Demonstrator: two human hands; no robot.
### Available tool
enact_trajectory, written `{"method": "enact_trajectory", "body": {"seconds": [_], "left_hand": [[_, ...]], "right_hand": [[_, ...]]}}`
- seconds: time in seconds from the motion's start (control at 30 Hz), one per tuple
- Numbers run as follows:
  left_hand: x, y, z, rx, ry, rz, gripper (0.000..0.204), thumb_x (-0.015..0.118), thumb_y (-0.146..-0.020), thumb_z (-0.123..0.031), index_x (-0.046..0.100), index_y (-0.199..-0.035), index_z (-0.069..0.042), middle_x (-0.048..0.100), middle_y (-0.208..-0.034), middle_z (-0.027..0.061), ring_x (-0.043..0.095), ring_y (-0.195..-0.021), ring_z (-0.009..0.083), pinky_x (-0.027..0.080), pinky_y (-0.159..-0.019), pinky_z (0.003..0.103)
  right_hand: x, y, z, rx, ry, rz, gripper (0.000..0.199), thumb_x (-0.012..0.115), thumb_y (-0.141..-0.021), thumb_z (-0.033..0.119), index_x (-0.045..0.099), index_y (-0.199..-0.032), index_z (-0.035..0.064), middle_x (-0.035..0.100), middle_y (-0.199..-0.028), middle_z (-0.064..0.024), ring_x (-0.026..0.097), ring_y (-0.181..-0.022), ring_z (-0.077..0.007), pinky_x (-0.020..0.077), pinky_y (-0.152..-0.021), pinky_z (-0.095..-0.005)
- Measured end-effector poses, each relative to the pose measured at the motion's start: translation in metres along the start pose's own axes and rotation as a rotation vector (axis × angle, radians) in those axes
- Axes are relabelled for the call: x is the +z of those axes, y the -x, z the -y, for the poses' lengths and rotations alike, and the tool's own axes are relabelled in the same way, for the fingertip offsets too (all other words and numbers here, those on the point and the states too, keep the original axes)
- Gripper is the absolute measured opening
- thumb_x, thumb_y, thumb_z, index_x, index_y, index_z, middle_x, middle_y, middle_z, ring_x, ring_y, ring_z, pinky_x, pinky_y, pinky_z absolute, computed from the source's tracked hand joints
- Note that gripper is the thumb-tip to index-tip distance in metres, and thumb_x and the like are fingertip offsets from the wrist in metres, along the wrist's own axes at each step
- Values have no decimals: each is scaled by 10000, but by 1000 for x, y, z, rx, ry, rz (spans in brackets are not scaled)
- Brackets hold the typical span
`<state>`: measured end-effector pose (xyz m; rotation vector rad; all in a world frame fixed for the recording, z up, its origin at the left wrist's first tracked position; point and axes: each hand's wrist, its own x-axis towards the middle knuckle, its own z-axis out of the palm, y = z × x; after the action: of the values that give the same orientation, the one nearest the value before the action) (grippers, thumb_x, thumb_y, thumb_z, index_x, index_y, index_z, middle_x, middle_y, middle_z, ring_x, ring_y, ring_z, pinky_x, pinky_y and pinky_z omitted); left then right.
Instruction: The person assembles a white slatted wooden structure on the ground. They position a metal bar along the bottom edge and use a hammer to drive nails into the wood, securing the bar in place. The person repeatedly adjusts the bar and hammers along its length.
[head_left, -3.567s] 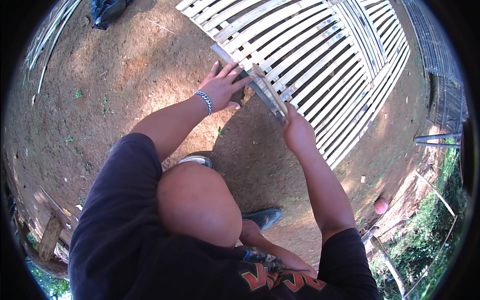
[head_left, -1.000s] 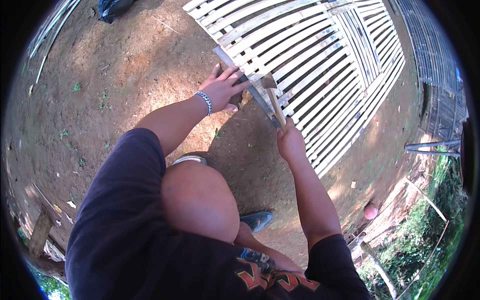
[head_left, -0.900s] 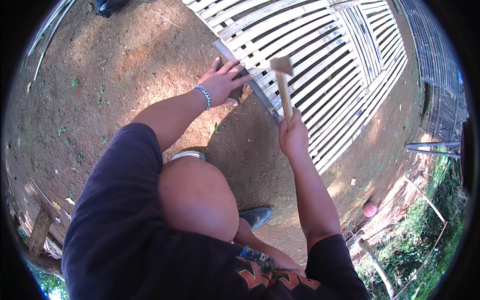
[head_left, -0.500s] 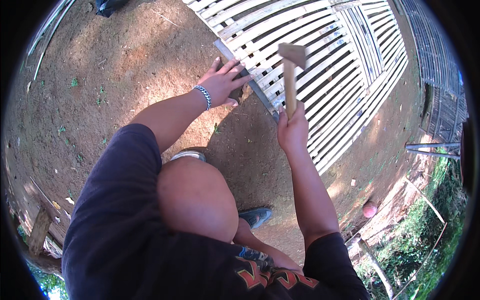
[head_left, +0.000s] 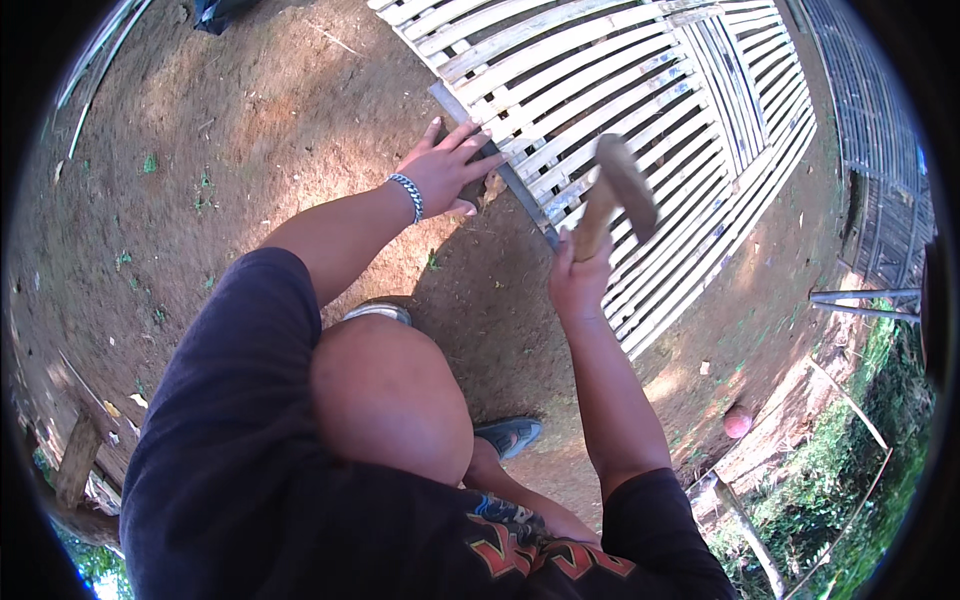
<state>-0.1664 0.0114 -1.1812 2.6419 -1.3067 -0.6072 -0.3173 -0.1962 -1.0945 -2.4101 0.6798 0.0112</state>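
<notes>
My right hand (head_left: 582,280) is wrapped round the wooden handle of a hammer (head_left: 628,188). The dark hammer head is in the air over the slatted bamboo panel (head_left: 610,70), tilted to the right and slightly blurred. Fingers spread, my left hand (head_left: 447,172) reaches to the panel's near edge, with its fingertips at the grey edge strip (head_left: 522,195). A silver chain bracelet (head_left: 407,195) is on that wrist.
Bare brown soil (head_left: 240,130) surrounds the panel. My bent knee (head_left: 390,400) and a dark shoe (head_left: 508,435) are below my hands. A pink ball (head_left: 738,421) lies at the lower right, beside green plants (head_left: 850,480). A bamboo fence (head_left: 880,110) stands at the far right.
My right hand has drawn back slightly toward me. The hammer has swung from nearly straight to tilted right, and its head looks bigger. My left hand stays in place.
</notes>
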Motion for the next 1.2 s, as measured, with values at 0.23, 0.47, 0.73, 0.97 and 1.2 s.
{"method": "enact_trajectory", "body": {"seconds": [0.23,0.47,0.73,0.97,1.2], "left_hand": [[6,7,-1,-5,-17,26,1011,719,-825,-659,219,-1647,-350,284,-1685,93,172,-1593,307,168,-1257,637],[1,0,-3,14,-9,28,1028,724,-824,-647,203,-1653,-336,270,-1692,79,161,-1594,310,207,-1236,668],[2,1,-2,3,2,-4,1024,741,-814,-647,223,-1645,-349,296,-1679,87,169,-1592,300,188,-1252,640],[5,5,3,4,-16,-13,1039,748,-806,-644,219,-1647,-341,295,-1678,89,158,-1594,299,209,-1249,638],[1,3,1,0,-32,19,1036,719,-818,-672,207,-1655,-338,282,-1685,89,152,-1594,307,185,-1253,640]], "right_hand": [[-7,-17,20,73,245,229,320,624,-1006,252,506,-1202,29,691,-880,-311,692,-847,-509,549,-745,-574],[4,0,-30,55,436,402,322,617,-1005,232,520,-1227,20,696,-886,-303,696,-848,-497,549,-745,-564],[0,1,-15,48,345,266,343,607,-1013,254,523,-1242,12,697,-871,-294,696,-830,-490,534,-727,-566],[-4,-5,9,155,211,220,310,615,-1011,260,530,-1206,34,701,-914,-306,688,-857,-508,535,-742,-577],[-8,12,-11,141,325,336,318,620,-990,216,524,-1248,56,702,-941,-312,686,-908,-510,530,-809,-583]]}}
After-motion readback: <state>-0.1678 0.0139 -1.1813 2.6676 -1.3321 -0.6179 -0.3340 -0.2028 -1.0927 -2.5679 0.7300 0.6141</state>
